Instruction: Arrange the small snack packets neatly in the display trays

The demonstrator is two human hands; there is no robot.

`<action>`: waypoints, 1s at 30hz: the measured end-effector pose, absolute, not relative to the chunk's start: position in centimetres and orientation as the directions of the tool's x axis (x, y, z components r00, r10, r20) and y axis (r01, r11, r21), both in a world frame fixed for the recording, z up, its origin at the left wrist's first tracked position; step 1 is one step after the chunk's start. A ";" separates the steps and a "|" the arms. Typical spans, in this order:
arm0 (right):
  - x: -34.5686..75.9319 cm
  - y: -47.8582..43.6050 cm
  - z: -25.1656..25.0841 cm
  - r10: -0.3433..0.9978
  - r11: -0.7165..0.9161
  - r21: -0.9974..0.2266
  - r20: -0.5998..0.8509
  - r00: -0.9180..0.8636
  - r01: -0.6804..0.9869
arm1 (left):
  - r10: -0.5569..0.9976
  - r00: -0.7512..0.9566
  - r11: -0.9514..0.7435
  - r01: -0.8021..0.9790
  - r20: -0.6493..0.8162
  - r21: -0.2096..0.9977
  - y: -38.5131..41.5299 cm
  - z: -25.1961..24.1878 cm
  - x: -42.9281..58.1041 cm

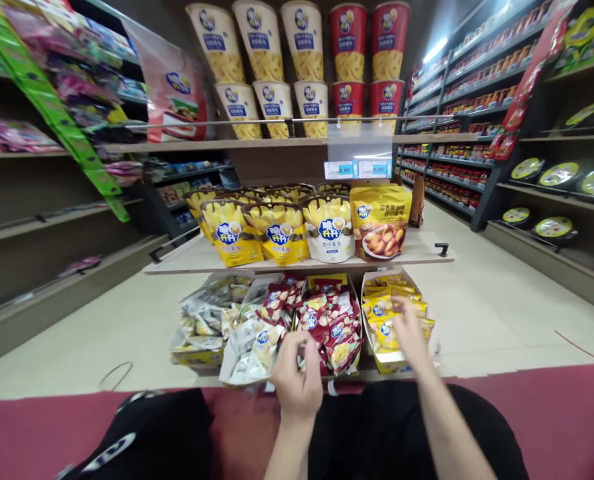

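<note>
I am low down in front of a shop end display. My left hand (297,380) hovers over the box of red snack packets (329,320), its fingers curled together in a pinch; what they hold is hidden. My right hand (409,330) reaches into the box of yellow snack packets (384,313), fingers bent down onto the packets. To the left lie boxes of white and silver packets (227,327). On the shelf board (427,252) above stand yellow chip bags (277,230), a white bag (329,227) and an orange-yellow bag (381,220).
Tall chip tubs (301,40), yellow and red, fill the top shelf. Price tags (357,168) hang beneath it. Shelving runs along the left (51,220) and right (551,173), with aisles of pale floor on both sides. A red mat (551,420) lies under me.
</note>
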State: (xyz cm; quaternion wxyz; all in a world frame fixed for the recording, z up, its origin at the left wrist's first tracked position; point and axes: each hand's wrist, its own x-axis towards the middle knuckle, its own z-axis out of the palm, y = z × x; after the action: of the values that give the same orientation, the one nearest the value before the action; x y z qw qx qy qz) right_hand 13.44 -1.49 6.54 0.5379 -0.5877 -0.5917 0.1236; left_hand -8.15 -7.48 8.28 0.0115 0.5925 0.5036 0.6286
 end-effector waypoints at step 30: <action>13.4 4.4 0.8 0.956 0.128 -0.977 0.076 0.283 -0.172 | 0.890 -0.381 -0.172 0.230 0.251 0.958 0.5 2.0 -6.2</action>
State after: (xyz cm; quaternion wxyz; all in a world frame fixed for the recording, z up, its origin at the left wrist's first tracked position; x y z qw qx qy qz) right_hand 13.43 4.36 0.79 0.6346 -0.4884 -0.4016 0.4443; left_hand -6.16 0.48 2.03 0.2775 0.4824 0.5805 0.5944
